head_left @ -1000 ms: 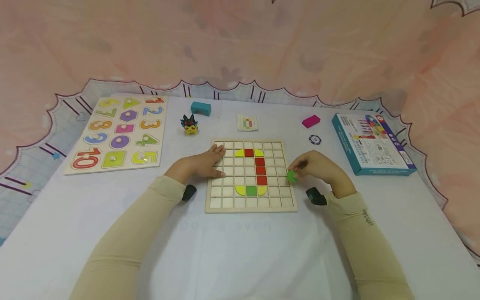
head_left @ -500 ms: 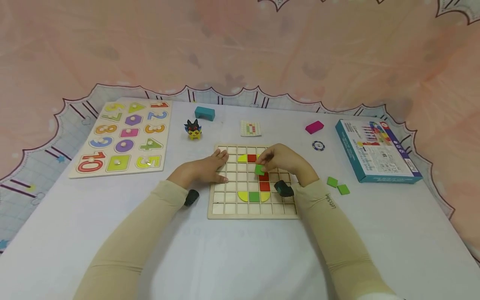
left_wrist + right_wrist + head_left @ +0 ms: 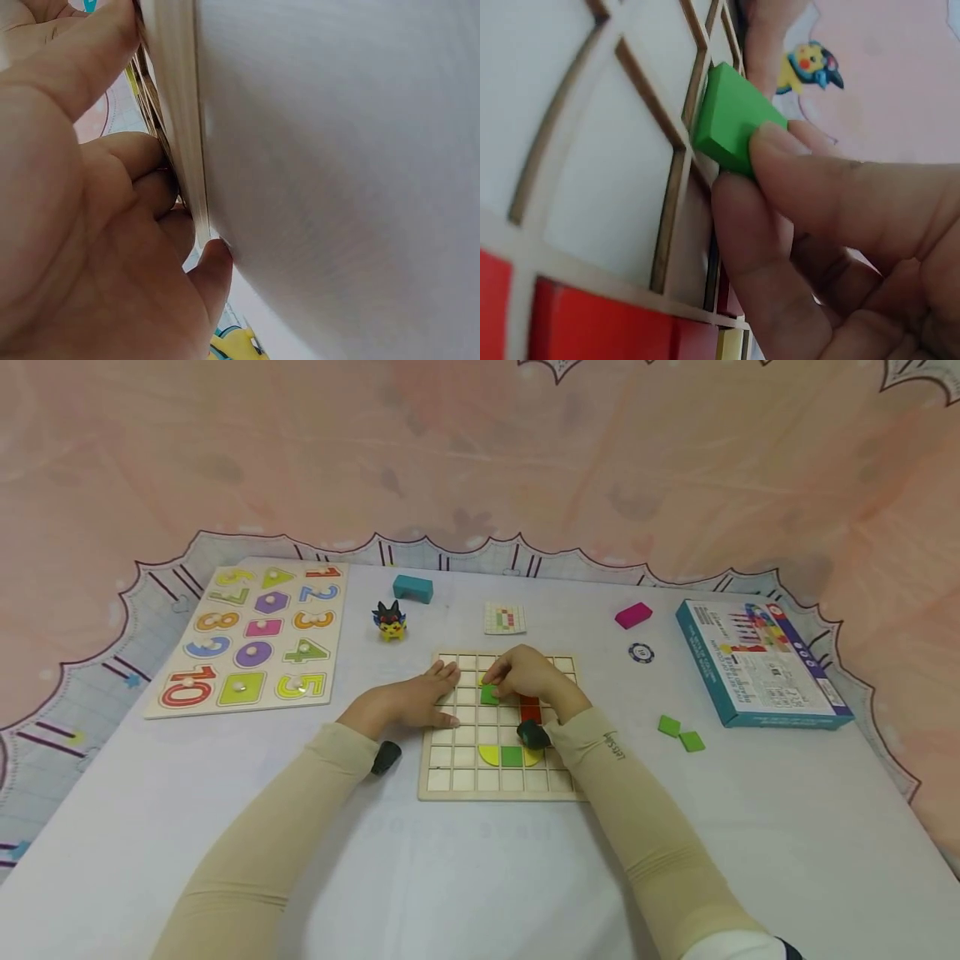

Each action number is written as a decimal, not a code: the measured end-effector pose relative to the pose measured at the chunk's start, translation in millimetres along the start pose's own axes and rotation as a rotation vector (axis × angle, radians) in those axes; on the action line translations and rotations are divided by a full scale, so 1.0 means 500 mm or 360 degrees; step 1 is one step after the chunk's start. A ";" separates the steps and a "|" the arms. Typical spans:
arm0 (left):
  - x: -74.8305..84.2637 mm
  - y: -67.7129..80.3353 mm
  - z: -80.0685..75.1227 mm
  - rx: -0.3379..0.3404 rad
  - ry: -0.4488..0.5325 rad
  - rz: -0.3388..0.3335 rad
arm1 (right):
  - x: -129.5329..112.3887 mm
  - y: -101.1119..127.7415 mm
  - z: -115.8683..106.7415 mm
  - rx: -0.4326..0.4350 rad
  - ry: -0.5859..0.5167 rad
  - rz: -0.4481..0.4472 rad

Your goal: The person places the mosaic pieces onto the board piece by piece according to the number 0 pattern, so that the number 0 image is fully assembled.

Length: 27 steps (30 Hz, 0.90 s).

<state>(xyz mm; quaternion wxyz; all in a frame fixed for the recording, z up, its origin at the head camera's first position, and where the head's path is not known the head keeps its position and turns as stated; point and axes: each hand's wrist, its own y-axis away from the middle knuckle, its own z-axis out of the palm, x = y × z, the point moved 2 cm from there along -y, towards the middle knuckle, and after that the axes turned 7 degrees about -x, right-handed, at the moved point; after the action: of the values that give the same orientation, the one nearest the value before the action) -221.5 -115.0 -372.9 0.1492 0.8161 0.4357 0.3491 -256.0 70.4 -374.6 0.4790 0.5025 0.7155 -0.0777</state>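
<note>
A wooden grid board point(image 3: 480, 796) lies flat on the white table. My left hand point(image 3: 412, 700) rests on its left edge; up close in the left wrist view, the fingers point(image 3: 214, 274) touch the board's side. Over the upper middle of the grid, my right hand point(image 3: 532, 677) pinches a green square tile point(image 3: 735, 116) between thumb and fingertips. That tile is tilted at a cell in the right wrist view. Red square tiles point(image 3: 529, 708) stand in a column, partly covered by the right hand. Below them sit a yellow rounded tile point(image 3: 489, 755) and another green tile point(image 3: 512, 756).
Two loose green tiles point(image 3: 680, 733) lie right of the board. Behind it are a pattern card point(image 3: 505, 618), a small figure point(image 3: 390, 621), a teal block point(image 3: 413, 588), a magenta block point(image 3: 633, 615) and a chip point(image 3: 641, 652). A number puzzle point(image 3: 247, 639) lies left, a box point(image 3: 761, 664) right.
From the board's right edge, my right hand has carried the green tile leftward to the upper middle cells. Two loose green tiles have come into view. My left hand stays on the board.
</note>
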 end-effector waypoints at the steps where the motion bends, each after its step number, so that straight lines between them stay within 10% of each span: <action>1: 0.000 0.000 0.000 -0.0001 -0.0004 -0.0003 | -0.001 0.000 0.001 0.0001 0.0020 0.0003; 27: -0.004 -0.008 0.002 -0.0001 -0.0024 0.0016 | 0.005 0.052 -0.023 0.0024 0.0284 -0.0024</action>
<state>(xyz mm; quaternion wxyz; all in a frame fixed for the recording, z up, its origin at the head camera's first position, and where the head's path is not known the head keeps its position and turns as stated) -224.0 -114.4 -376.4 0.1510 0.8209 0.4303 0.3438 -242.2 91.5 -360.8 0.4089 0.5056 0.7586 -0.0415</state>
